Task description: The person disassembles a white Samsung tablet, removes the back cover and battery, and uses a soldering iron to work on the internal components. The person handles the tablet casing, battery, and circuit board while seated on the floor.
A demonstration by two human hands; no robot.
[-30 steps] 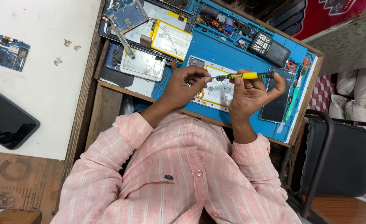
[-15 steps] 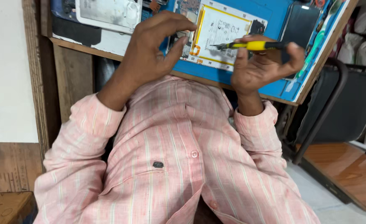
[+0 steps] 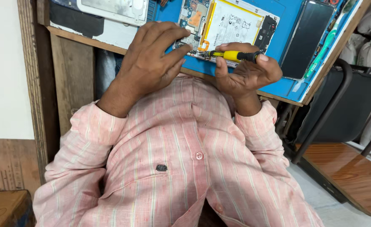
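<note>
Hands of a person in a pink striped shirt (image 3: 181, 168) work at the near edge of a blue mat (image 3: 286, 86) that covers a wooden desk (image 3: 89, 42), seen from above by a head camera.

On the mat lies an opened tablet (image 3: 227, 25), its back removed, showing a large pale battery and, to its left, a circuit board with an orange strip. It sits at the top centre of the view, close to the desk's near edge.

Left hand (image 3: 149, 63) rests palm down at the tablet's lower left corner, fingers (image 3: 175, 40) spread and pressing on the board area. It grasps nothing; it only bears down on the device.

Right hand (image 3: 246, 73) is curled around a small screwdriver (image 3: 234, 55) with a yellow shaft and black grip. The tool lies nearly level, its tip pointing left and meeting the tablet's lower edge, just beside the left hand's fingertips. The thumb presses the tool from below, and the forefinger caps its black end.

Right of the tablet, a dark phone-like slab (image 3: 305, 38) lies face up on the mat. At the top left, a white-framed device (image 3: 114, 8) rests partly over a black one (image 3: 74, 21). A dark chair frame (image 3: 332, 109) stands to the right, beside the desk.
</note>
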